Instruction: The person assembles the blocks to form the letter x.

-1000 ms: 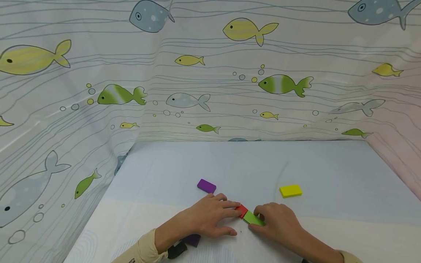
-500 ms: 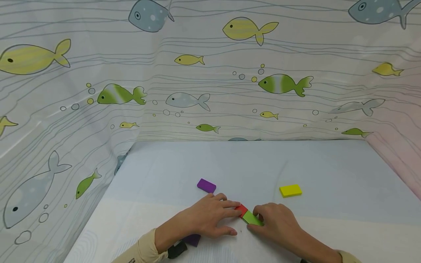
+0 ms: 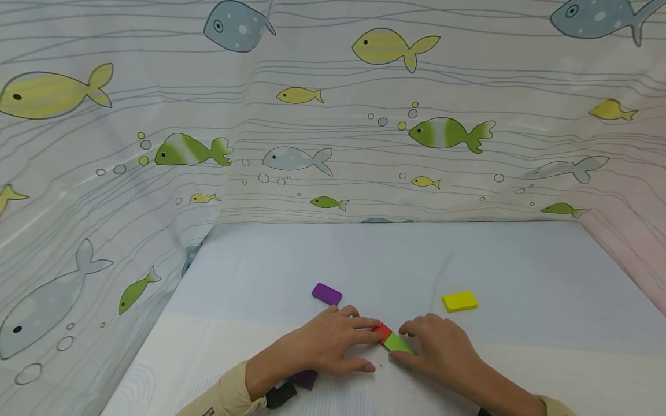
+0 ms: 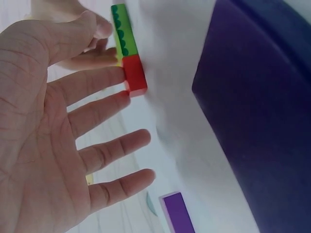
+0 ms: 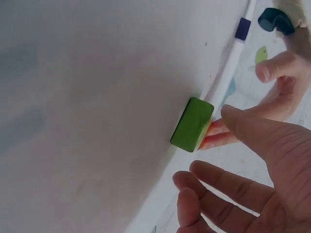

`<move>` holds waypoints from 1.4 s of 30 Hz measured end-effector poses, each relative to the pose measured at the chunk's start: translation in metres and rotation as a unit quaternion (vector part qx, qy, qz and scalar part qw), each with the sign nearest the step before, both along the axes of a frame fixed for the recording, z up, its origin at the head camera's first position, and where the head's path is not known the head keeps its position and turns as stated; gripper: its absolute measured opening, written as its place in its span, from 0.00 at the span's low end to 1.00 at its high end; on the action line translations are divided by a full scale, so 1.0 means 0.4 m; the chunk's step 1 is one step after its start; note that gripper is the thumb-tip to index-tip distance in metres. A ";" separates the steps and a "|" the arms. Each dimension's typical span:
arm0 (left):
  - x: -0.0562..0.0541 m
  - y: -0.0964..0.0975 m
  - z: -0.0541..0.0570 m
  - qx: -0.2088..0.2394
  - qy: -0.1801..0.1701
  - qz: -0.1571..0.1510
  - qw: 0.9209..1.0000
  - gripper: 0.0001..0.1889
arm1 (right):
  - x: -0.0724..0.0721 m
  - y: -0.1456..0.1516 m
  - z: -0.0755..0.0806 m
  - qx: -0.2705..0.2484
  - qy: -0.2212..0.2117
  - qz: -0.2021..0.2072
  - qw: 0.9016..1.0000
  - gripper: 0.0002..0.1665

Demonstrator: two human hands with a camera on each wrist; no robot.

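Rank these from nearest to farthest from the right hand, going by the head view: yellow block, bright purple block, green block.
1. Green block: just left of the right hand, by its thumb.
2. Yellow block: beyond the hand, on the table's right side.
3. Bright purple block: well off to the left, just beyond the left hand.

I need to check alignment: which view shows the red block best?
The left wrist view: the red block shows large and mostly uncovered, meeting the green block. The head view shows its top, partly covered by the left hand; the right wrist view shows only a reddish sliver beside the green block.
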State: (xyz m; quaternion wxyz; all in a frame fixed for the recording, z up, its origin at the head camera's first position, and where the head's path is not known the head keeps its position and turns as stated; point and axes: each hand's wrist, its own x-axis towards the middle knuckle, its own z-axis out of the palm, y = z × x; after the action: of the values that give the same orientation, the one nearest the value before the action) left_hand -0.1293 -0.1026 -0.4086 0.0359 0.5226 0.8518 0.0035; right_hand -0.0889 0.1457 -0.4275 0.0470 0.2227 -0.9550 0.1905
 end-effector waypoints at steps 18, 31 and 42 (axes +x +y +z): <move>-0.001 0.000 0.001 -0.002 -0.014 0.003 1.000 0.30 | -0.001 0.020 -0.007 -0.021 0.012 0.113 0.993 0.26; 0.000 -0.001 -0.001 -0.003 -0.014 0.009 1.000 0.31 | 0.005 0.029 -0.012 -0.011 0.018 0.152 0.988 0.24; -0.003 -0.001 -0.003 -0.001 -0.010 0.007 1.000 0.31 | 0.002 0.032 -0.018 -0.028 0.078 0.186 0.979 0.21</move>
State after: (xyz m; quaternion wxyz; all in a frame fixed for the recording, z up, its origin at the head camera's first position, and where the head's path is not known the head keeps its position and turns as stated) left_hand -0.1304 -0.1029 -0.4099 0.0451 0.5166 0.8550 0.0085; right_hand -0.0882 0.1584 -0.4347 0.0910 0.4092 -0.8846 0.2042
